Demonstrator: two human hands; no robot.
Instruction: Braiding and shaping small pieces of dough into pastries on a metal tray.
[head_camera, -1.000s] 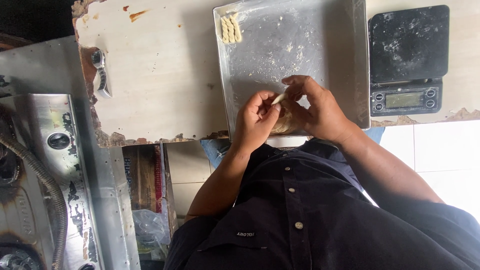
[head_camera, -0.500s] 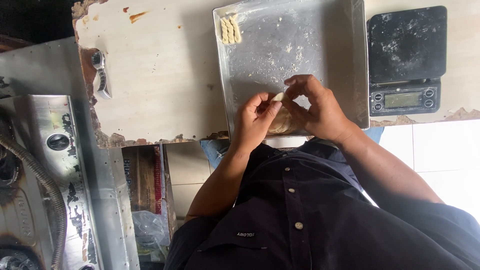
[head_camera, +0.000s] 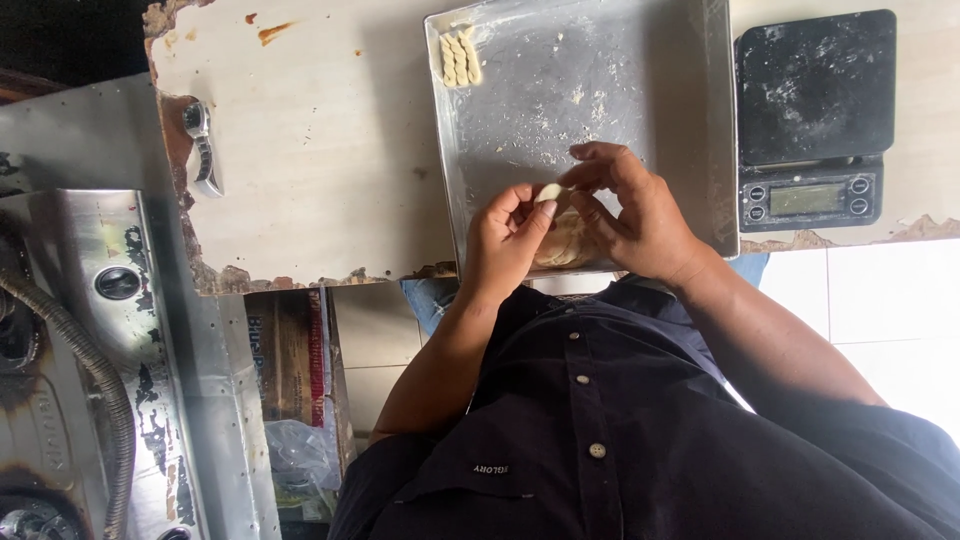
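Head view: left hand (head_camera: 505, 240) and right hand (head_camera: 635, 210) are pinching 1 small dough piece (head_camera: 548, 192) over a floured metal tray (head_camera: 600, 80), fingers narrowly closed around it.

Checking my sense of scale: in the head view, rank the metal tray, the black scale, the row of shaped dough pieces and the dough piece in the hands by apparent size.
1. metal tray
2. black scale
3. row of shaped dough pieces
4. dough piece pinched between left hand and right hand, partly hidden, so its rank is unsure.

Dark navy short-sleeved button-up shirt (head_camera: 640, 440), pale round buttons down the placket toward 6 o'clock; small white woven tag near the hem. Forearms bare, no rings.
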